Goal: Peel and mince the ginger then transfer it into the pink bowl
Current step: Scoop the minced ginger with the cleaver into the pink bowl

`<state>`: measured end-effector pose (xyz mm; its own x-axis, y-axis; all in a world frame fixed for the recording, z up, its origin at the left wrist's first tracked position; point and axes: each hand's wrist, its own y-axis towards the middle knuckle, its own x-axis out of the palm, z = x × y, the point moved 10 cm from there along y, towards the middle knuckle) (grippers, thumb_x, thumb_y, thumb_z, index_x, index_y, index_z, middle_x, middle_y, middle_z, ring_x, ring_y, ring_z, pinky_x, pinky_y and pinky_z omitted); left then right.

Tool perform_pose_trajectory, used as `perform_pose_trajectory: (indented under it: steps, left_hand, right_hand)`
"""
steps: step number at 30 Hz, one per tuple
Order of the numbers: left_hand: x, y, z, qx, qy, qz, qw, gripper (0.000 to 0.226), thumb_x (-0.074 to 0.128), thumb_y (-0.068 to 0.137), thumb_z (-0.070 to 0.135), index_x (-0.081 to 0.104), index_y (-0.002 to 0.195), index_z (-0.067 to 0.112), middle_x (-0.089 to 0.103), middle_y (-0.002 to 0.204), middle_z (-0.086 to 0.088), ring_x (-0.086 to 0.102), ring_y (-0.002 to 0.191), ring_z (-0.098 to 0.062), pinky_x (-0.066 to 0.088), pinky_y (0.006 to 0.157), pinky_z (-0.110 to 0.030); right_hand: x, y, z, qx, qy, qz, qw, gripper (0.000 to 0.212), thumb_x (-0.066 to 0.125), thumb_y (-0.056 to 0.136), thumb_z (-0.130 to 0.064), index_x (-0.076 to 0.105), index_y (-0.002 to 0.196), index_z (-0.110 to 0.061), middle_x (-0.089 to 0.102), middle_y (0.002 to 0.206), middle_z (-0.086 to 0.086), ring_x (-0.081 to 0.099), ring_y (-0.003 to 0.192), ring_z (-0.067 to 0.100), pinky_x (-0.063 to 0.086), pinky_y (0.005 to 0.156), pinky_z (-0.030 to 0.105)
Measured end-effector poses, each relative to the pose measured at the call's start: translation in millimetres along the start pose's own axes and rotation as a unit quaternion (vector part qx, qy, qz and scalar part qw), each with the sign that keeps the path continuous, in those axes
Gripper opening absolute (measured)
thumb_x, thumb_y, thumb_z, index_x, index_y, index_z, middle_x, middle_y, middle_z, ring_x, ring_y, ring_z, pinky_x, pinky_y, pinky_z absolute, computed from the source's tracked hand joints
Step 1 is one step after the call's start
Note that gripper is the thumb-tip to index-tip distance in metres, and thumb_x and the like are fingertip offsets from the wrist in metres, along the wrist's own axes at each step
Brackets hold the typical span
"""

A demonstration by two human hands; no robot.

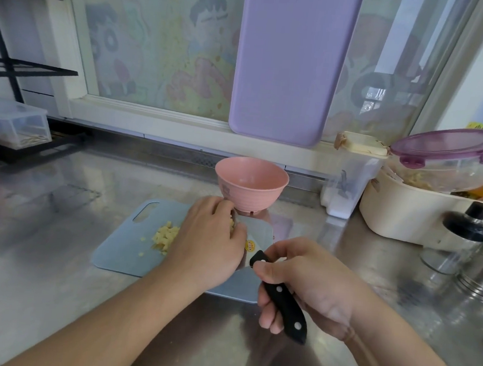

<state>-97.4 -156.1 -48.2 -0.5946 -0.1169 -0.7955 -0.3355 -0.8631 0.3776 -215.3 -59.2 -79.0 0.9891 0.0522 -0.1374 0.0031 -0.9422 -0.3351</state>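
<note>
Right hand (307,283) grips black riveted handle of steel cleaver (259,236), blade flat on pale blue plastic cutting board (119,248). Left hand (210,238), fingers curled, rakes pale yellow minced ginger (165,237) toward blade. Empty pink ribbed bowl (250,185) sits just behind board. Risk: bits scattering off board edge; fingertips near blade edge.

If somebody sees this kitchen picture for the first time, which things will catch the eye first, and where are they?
The pink bowl stands out in the middle, just behind the pale blue cutting board. On the board, the left hand gathers yellow ginger pieces against a wide knife blade, while the right hand grips the black knife handle. Behind, a big purple board leans against the window.
</note>
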Motion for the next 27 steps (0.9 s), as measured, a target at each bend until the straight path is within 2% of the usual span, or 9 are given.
perform_pose_trajectory:
  steps: [3,7,13,17,21,24,27]
  left_hand:
    - [-13.9,2.2,5.1,-0.002,0.007,0.002,1.000,0.016,0.046,0.104,0.032,0.054,0.111,0.020,0.049,0.124,0.005,0.038,0.123,-0.014,0.037,0.106,-0.032]
    - [-36.8,18.7,23.6,0.019,0.011,0.008,1.000,0.023,0.043,0.105,0.034,0.053,0.119,0.019,0.046,0.136,0.004,0.033,0.132,-0.016,0.035,0.110,-0.031]
    - [-46.3,88.2,68.2,0.074,0.009,0.004,0.997,0.030,0.044,0.106,0.027,0.059,0.124,0.009,0.055,0.133,-0.007,0.038,0.132,-0.024,0.025,0.107,-0.029]
    - [-19.2,145.8,66.4,0.077,-0.027,-0.020,0.996,0.028,0.047,0.103,0.032,0.064,0.117,0.016,0.059,0.129,-0.002,0.045,0.129,-0.021,0.033,0.097,-0.028]
    - [13.6,172.9,50.0,0.081,-0.023,-0.037,0.996,0.026,0.045,0.102,0.037,0.066,0.106,0.021,0.063,0.115,0.001,0.053,0.117,-0.021,0.039,0.090,-0.033]
    - [29.1,175.9,32.4,0.070,-0.007,-0.043,0.997,0.029,0.043,0.102,0.043,0.065,0.110,0.026,0.062,0.115,0.002,0.056,0.112,-0.021,0.047,0.092,-0.040]
    - [30.9,171.4,19.7,0.058,-0.003,-0.031,0.998,0.026,0.046,0.101,0.043,0.064,0.113,0.028,0.064,0.114,0.003,0.060,0.106,-0.021,0.052,0.091,-0.044]
  right_hand:
    - [1.7,-3.4,-9.6,-0.020,0.015,-0.012,1.000,0.010,0.058,0.104,-0.003,0.057,0.105,0.007,0.062,0.069,0.025,0.064,0.049,0.033,0.053,0.046,0.032]
    - [-5.1,-12.8,-34.6,-0.050,0.051,-0.010,0.997,0.005,0.059,0.103,-0.001,0.057,0.101,0.003,0.060,0.069,0.024,0.062,0.046,0.031,0.050,0.043,0.030]
    - [-47.6,1.3,-85.8,-0.093,0.069,0.049,0.992,0.009,0.060,0.101,0.001,0.061,0.092,0.003,0.060,0.068,0.022,0.063,0.046,0.029,0.050,0.042,0.029]
    - [-77.9,34.3,-102.1,-0.102,0.071,0.095,0.988,0.009,0.060,0.100,0.003,0.063,0.093,0.007,0.061,0.064,0.021,0.064,0.048,0.030,0.051,0.043,0.029]
    - [-94.1,64.1,-97.3,-0.098,0.052,0.125,0.986,0.009,0.058,0.101,0.004,0.061,0.106,0.010,0.063,0.062,0.021,0.065,0.048,0.032,0.051,0.043,0.030]
    - [-100.2,78.6,-89.9,-0.087,0.025,0.136,0.987,0.019,0.058,0.100,0.006,0.058,0.114,0.018,0.064,0.061,0.023,0.067,0.049,0.033,0.054,0.043,0.032]
    - [-109.5,81.2,-86.8,-0.072,0.004,0.150,0.986,0.010,0.059,0.100,0.006,0.061,0.104,0.015,0.064,0.060,0.022,0.066,0.047,0.032,0.055,0.043,0.031]
